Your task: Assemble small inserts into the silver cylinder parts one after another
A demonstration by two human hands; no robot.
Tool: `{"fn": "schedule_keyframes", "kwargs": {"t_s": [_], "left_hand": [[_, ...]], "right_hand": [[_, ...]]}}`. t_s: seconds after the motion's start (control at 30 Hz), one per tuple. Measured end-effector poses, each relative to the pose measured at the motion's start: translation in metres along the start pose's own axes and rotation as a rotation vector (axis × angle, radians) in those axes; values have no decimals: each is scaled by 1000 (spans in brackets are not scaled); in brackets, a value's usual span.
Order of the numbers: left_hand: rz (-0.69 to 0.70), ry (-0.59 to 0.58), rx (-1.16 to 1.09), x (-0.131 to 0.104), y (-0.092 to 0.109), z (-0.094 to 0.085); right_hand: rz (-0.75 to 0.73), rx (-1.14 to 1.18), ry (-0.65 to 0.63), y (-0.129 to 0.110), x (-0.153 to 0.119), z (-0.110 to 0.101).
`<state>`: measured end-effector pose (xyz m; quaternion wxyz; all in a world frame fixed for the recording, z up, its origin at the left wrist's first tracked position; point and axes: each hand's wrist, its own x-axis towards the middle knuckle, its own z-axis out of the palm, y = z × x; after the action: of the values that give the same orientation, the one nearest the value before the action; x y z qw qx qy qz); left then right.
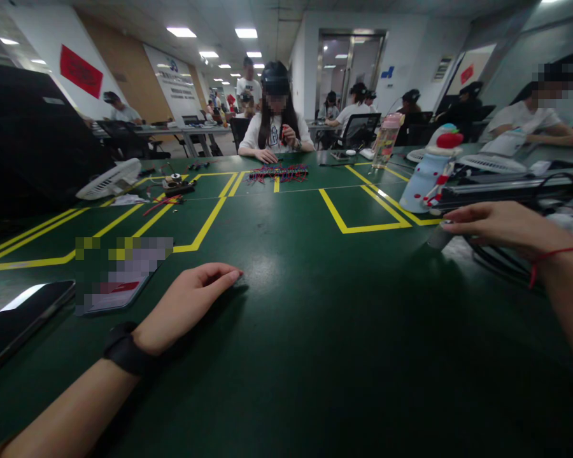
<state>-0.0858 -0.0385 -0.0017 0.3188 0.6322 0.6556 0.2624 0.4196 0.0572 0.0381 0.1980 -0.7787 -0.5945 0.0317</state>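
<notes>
My left hand (195,292), with a black band on its wrist, rests low over the green table (286,343). Its thumb and fingertips are pressed together; whatever they pinch, if anything, is too small to make out. On the right, my right hand (501,226), a red string at the wrist, has its fingertips on the top of a small grey cylinder (440,236) standing on the table. The cylinder is near the base of a light blue bottle (423,178) with red decorations.
Phones (26,318) lie at the left. Black cables (499,261) curl beneath my right hand. Across the table a person (274,121) sits behind bundled coloured wires (279,172). A white fan (109,180), red wires, a pink-lidded bottle (388,140) and yellow tape lines are farther back.
</notes>
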Motion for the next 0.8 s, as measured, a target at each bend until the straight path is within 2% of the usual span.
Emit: {"fn": "schedule_keyframes", "kwargs": {"t_s": [0.1, 0.2, 0.33, 0.43, 0.53, 0.6, 0.63, 0.7, 0.8], "left_hand": [[-1, 0, 3, 0, 0, 0], [5, -2, 12, 0, -1, 0], [0, -19, 8, 0, -1, 0], [-5, -26, 2, 1, -2, 1], [-6, -26, 7, 1, -1, 3], [3, -31, 27, 1, 1, 4], [11, -34, 40, 1, 2, 4], [21, -37, 64, 0, 5, 5], [32, -37, 81, -2, 8, 6]], "right_hand": [[58, -43, -101, -1, 2, 2], [48, -149, 5, 0, 3, 4], [30, -139, 43, 4, 3, 7], [-25, -120, 111, -2, -3, 9], [-138, 71, 238, -31, -21, 18], [-263, 323, 248, -61, -43, 29], [-338, 454, 204, -78, -57, 36], [-504, 656, 23, -112, -90, 51], [-784, 711, -139, -149, -134, 67]]}}
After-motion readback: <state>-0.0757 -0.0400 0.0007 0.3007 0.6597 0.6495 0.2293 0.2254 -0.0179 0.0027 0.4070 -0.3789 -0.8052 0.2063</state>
